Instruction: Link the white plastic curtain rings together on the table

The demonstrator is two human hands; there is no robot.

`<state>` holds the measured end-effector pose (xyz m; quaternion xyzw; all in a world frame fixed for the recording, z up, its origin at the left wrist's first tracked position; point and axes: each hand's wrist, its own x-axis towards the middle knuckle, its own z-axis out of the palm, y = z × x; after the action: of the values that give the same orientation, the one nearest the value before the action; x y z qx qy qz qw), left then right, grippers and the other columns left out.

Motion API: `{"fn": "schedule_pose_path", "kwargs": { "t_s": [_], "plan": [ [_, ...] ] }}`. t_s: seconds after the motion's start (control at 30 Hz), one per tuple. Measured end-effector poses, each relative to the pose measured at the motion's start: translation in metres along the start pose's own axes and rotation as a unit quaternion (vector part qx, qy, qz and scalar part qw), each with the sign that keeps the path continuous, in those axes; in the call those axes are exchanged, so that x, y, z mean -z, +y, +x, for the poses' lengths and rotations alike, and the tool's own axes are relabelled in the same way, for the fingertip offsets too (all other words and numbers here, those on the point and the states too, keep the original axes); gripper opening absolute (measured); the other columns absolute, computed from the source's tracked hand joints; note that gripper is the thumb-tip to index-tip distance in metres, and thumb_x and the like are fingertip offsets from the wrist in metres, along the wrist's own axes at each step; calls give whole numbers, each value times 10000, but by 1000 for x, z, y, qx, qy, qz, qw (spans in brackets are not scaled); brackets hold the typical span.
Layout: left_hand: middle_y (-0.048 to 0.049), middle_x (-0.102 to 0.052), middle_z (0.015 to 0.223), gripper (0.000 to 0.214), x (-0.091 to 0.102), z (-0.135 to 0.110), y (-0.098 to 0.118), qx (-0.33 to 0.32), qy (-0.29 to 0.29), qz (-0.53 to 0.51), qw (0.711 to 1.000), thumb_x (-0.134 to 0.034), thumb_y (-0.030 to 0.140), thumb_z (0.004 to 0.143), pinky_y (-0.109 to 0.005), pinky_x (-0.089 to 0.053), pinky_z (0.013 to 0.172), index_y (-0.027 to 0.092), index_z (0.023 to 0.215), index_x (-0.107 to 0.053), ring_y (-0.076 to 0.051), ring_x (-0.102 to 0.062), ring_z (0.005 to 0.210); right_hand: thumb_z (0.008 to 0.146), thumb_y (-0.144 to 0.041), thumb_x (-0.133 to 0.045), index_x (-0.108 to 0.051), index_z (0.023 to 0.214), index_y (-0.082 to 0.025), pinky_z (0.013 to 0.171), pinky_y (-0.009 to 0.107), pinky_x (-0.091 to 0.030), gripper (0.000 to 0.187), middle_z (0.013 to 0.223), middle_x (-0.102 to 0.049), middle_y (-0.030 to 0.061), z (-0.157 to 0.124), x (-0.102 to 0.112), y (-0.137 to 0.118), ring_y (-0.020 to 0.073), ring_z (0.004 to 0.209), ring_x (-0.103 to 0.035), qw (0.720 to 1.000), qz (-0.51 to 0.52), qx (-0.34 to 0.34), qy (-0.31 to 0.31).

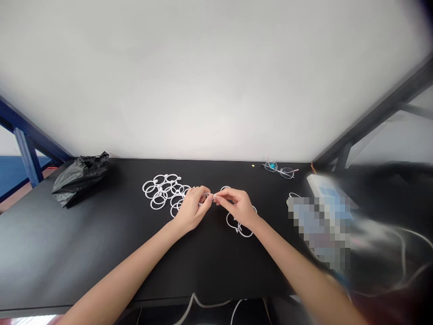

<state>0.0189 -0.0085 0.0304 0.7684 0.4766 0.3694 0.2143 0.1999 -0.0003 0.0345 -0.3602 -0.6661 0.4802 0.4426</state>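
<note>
A white ring (214,197) sits between 2 hands over the black table (111,257). The left hand (192,208) has thumb and fingers closed on it; the right hand (239,206) pinches its end. More white rings (160,195) lie beside the left hand, others (237,230) partly hidden by the right. Farther off I see a crumpled black bag (83,176) and, near the wall (203,90), 1 pair of glasses (287,172).

The wall (216,90) was bright and softly lit, palest low in its middle. Sheen greyed the left of the tabletop (50,257); 1 lens (271,166) glinted cyan. The left hand (193,205) and right hand (241,208) looked fairly sharp, the far right smeared, partly pixelated.
</note>
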Motion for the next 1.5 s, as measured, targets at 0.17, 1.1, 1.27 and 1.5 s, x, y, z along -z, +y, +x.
{"fn": "schedule_pose_path", "kwargs": {
  "t_s": [0.17, 1.1, 1.27, 1.5],
  "plan": [
    [34, -453, 611, 282, 1, 2, 1, -9, -3, 9, 1000, -374, 340, 968, -317, -396, 704, 194, 761, -498, -146, -453, 595, 850, -345, -673, -729, 874, -197, 716, 301, -595, 161, 781, -691, 26, -1, 0, 0, 162, 731, -689, 1000, 1, -8, -5],
    [-60, -589, 928, 308, -9, -1, -18, -96, -8, 201, 975, -613, 455, 877, -419, -417, 869, 181, 1017, -628, -228, -524, 872, 789, -85, -600, -671, 863, -203, 763, 333, -528, 157, 884, -675, 37, 5, 12, 20, 187, 812, -655, 961, -272, 28, 49],
    [-63, -595, 956, 319, -10, -1, -18, -92, -16, 207, 974, -605, 410, 885, -435, -423, 881, 207, 1130, -600, -244, -539, 905, 781, -44, -567, -667, 848, -197, 719, 308, -534, 195, 854, -669, 33, 5, 13, 23, 167, 740, -660, 962, -269, 26, 33],
    [-61, -609, 998, 301, -10, -1, -19, -102, -31, 194, 975, -639, 416, 860, -475, -395, 955, 216, 1081, -597, -248, -545, 935, 787, -64, -541, -670, 840, -204, 714, 314, -550, 198, 826, -688, 34, 5, 12, 23, 167, 719, -666, 963, -265, 31, 29]
  ]
}}
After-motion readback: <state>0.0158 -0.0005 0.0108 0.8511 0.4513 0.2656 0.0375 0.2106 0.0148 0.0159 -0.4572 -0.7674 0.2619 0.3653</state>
